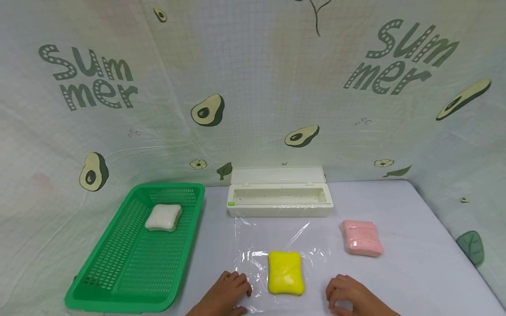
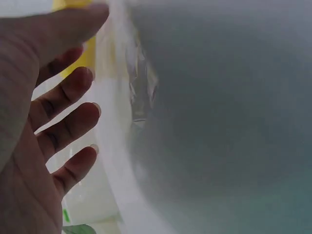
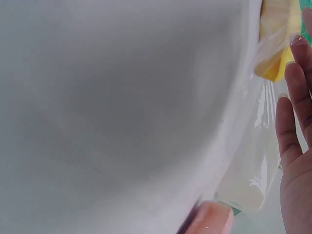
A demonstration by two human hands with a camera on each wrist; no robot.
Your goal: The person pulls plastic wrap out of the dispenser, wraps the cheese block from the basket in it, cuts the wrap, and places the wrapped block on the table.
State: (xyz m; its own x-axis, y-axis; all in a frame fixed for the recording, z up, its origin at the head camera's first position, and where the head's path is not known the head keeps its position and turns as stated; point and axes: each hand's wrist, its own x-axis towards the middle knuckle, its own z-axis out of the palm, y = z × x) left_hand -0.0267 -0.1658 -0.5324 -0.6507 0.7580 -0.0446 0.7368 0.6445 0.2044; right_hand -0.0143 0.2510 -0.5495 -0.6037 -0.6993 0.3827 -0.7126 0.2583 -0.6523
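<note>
A yellow pillow-shaped slab (image 1: 286,273), perhaps clay, lies on a sheet of clear cling film (image 1: 253,237) spread over the table. The film runs up to a white cling film dispenser (image 1: 280,210), its lid raised. By the film's left side is my left hand (image 1: 227,293), fingers bent loosely and spread apart in the left wrist view, with nothing gripped. My right hand (image 1: 353,295) hovers or rests near the film's right side, fingers relaxed and holding nothing; whether either hand touches the film I cannot tell.
At the left stands a green basket (image 1: 182,263) with a white slab (image 1: 164,217) inside. A pink slab (image 1: 361,238), wrapped in shiny film, lies right of the sheet. Behind the table hangs a printed cloth (image 1: 253,87) with avocados and lettering.
</note>
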